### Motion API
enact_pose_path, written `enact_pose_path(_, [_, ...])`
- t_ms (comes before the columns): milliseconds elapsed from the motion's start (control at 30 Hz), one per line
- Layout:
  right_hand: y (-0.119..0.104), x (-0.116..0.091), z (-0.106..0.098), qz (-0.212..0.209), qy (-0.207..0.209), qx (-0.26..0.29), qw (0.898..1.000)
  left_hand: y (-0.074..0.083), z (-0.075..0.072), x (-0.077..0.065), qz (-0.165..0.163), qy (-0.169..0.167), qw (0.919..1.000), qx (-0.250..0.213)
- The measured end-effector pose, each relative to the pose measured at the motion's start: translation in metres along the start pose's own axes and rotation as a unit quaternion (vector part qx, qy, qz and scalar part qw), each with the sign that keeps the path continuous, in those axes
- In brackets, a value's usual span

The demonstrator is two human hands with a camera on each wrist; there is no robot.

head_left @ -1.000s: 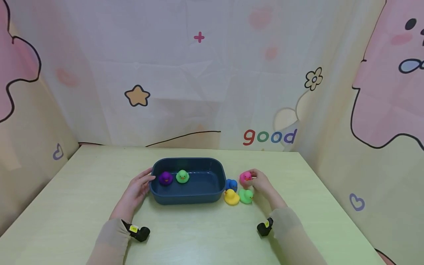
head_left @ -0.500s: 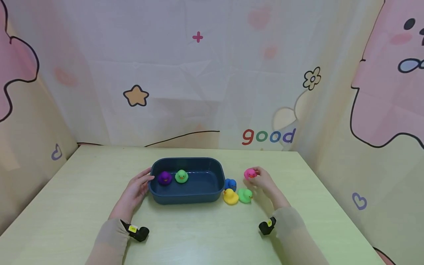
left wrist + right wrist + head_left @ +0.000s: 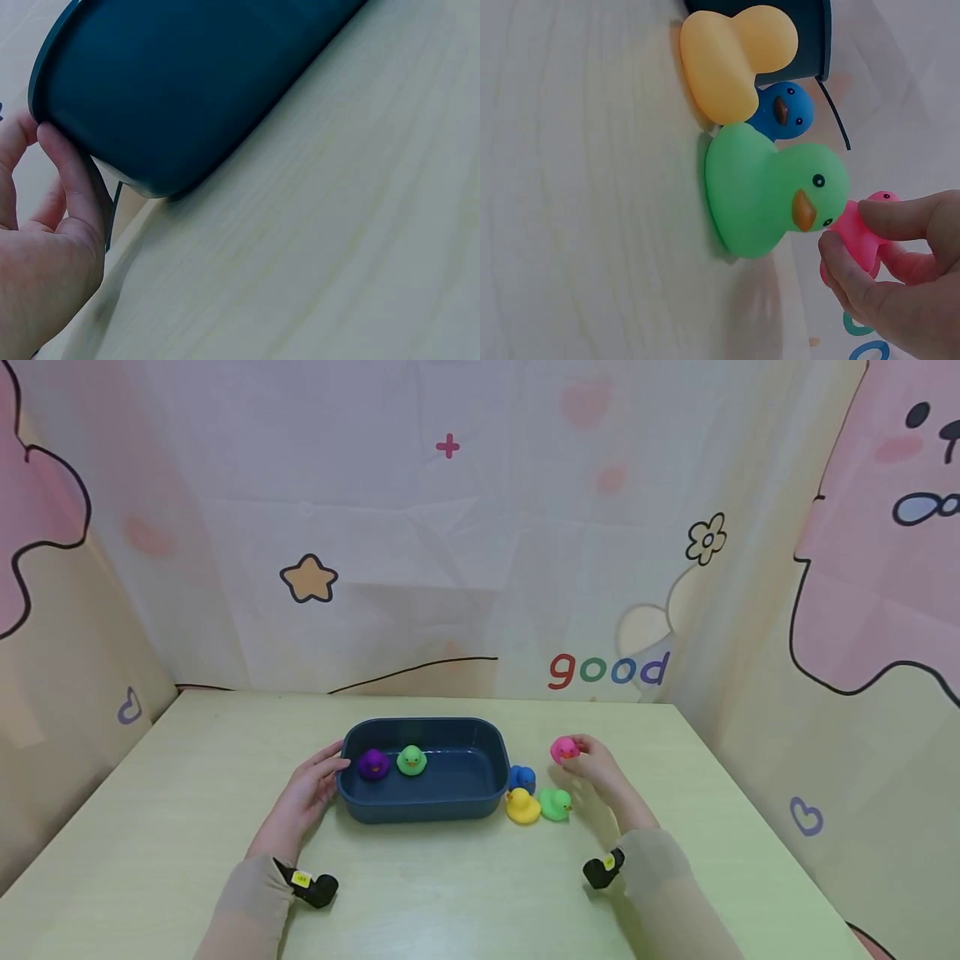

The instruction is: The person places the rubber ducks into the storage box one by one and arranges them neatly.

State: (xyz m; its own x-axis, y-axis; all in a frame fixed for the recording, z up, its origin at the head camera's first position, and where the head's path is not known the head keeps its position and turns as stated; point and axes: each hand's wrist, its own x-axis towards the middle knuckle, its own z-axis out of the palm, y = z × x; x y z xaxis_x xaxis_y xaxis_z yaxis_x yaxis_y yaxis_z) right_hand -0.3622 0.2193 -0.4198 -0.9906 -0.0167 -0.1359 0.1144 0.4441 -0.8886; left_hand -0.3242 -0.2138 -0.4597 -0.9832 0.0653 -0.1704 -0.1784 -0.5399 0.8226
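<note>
A dark blue rectangular tub (image 3: 431, 810) stands on the table, with a purple rubber duck (image 3: 373, 765) and a light green rubber duck (image 3: 411, 761) inside. At its left end, my left hand (image 3: 311, 781) holds the rim, with thumb and finger meeting there in the left wrist view. My right hand (image 3: 596, 767) pinches a pink rubber duck (image 3: 564, 750) between thumb and fingers, raised off the table. Below it, a yellow duck (image 3: 522, 807), a blue duck (image 3: 522, 778) and another green duck (image 3: 555, 804) cluster beside the tub's right end. The yellow one partly hides the blue one.
The pale wooden table (image 3: 450, 893) ends at a printed cloth backdrop (image 3: 420, 610) behind the tub. Cloth also hangs along both sides. A small black camera (image 3: 603, 868) is strapped to the right wrist, another camera (image 3: 315, 887) to the left.
My right hand has lifted the pink duck away from the cluster, slightly up and to the right, and then eased a little left. The left hand and tub stay put.
</note>
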Motion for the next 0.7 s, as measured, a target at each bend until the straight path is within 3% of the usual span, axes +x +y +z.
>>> enact_pose_path(333, [-0.025,0.007,0.016,-0.03,-0.02,0.023,0.999,-0.001,-0.001,0.002,0.0,0.0,1.0,-0.005])
enact_pose_path(700, [-0.065,0.009,0.058,-0.069,-0.051,0.066,0.994,-0.001,-0.002,0.002,-0.003,0.002,1.0,0.005])
